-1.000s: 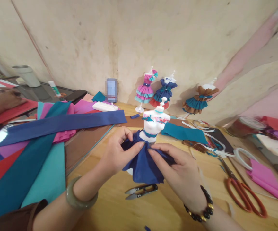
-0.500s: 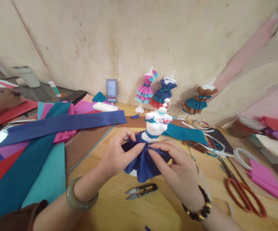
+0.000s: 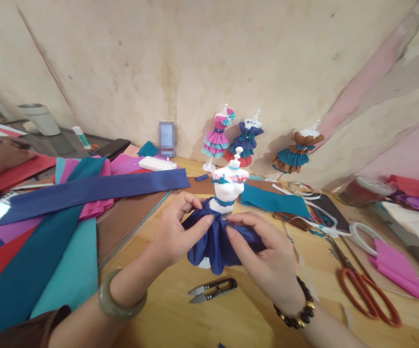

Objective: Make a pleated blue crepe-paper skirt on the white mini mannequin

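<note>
A small white mannequin [image 3: 230, 180] stands upright before me, with teal bands at its neck and waist and red and teal scraps across the chest. Around its lower body hangs a gathered dark blue skirt [image 3: 213, 246]. My left hand [image 3: 180, 227] pinches the skirt's upper left part between thumb and fingers. On the other side my right hand [image 3: 267, 241] pinches the skirt near its front middle, thumb below and fingers above. The fingertips are slightly apart, with gathered folds between them. Thread snips [image 3: 213, 290] lie on the table just below the skirt.
Orange-handled scissors [image 3: 362, 285] lie at right beside a pink roll [image 3: 401, 270]. Strips of coloured paper or fabric [image 3: 97, 191] overlap at left. Dressed mannequins [image 3: 216, 137] stand along the wall. Another person's hands [image 3: 4, 157] are at far left. A teal strip [image 3: 275, 200] lies behind my right hand.
The mannequin's top has shifted a little left and stands straighter. My fingertips have moved slightly apart at the skirt's front, showing more of the folds. Both hands keep their pinch.
</note>
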The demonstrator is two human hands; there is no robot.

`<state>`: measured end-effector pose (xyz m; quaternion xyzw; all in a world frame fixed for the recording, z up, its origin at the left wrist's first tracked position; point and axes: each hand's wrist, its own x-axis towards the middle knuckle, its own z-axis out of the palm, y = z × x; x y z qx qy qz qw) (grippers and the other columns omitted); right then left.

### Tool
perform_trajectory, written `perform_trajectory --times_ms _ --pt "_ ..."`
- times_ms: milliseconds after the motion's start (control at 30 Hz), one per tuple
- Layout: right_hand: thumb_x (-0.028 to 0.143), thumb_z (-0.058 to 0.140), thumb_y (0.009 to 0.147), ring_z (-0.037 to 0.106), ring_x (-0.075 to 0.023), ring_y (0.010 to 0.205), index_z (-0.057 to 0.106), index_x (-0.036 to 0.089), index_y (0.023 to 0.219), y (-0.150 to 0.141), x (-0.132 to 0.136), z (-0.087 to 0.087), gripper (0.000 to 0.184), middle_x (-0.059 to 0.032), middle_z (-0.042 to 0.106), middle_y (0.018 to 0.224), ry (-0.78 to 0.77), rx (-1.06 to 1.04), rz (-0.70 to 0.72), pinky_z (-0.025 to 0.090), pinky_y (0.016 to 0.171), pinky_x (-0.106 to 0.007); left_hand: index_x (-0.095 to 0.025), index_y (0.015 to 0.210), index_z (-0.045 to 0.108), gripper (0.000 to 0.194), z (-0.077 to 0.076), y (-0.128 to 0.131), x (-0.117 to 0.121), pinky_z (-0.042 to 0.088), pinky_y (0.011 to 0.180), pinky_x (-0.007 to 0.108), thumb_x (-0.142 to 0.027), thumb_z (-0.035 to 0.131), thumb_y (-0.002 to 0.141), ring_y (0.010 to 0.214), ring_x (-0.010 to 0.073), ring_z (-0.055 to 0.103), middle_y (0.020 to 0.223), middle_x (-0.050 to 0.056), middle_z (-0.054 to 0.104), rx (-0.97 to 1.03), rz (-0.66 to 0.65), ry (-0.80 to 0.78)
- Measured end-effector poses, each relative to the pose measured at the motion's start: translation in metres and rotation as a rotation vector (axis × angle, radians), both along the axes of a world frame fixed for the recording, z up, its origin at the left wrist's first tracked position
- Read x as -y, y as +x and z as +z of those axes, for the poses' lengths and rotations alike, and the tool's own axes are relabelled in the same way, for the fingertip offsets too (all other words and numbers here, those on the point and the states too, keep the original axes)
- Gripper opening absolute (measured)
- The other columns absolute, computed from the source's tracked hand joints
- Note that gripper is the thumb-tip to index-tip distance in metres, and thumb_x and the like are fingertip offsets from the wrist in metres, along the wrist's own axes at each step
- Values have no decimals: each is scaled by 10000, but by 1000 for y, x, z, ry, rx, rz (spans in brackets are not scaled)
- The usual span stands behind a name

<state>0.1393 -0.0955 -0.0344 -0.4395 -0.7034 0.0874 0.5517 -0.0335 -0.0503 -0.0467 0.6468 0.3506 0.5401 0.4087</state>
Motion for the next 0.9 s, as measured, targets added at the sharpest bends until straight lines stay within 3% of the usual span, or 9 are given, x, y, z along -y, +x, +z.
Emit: perform_trajectory --times_ms 167,400,600,900 --pt "171 728 820 729 -168 693 727 231 850 0 0 5 67 -15 774 796 -3 -4 8 608 679 -276 -214 921 490 262 0 -1 1 501 793 306 -262 711 789 899 195 661 988 83 693 -50 5 6" --pt "128 727 819 704 -155 661 745 215 786 0 -1 3 94 -21 745 748 -21 -61 59 588 616 -258 -223 899 487 253 0 2 1 511 807 317 -240 705 772 912 202 674 991 75 706 -52 26 -13" --pt "122 702 848 701 -142 700 799 228 911 1 -1 -1 157 -22 741 786 -71 -95 124 581 631 -247 -223 903 487 244 0 3 2 516 775 296 -218 692 772 859 184 669 942 57 700 -32 15 -13" --pt "168 686 859 698 -163 708 763 244 855 -2 -4 -2 109 -13 746 784 -116 -117 53 585 660 -287 -222 896 491 256 2 3 3 510 757 298 -231 713 768 857 191 668 948 61 706 -56 28 -4"
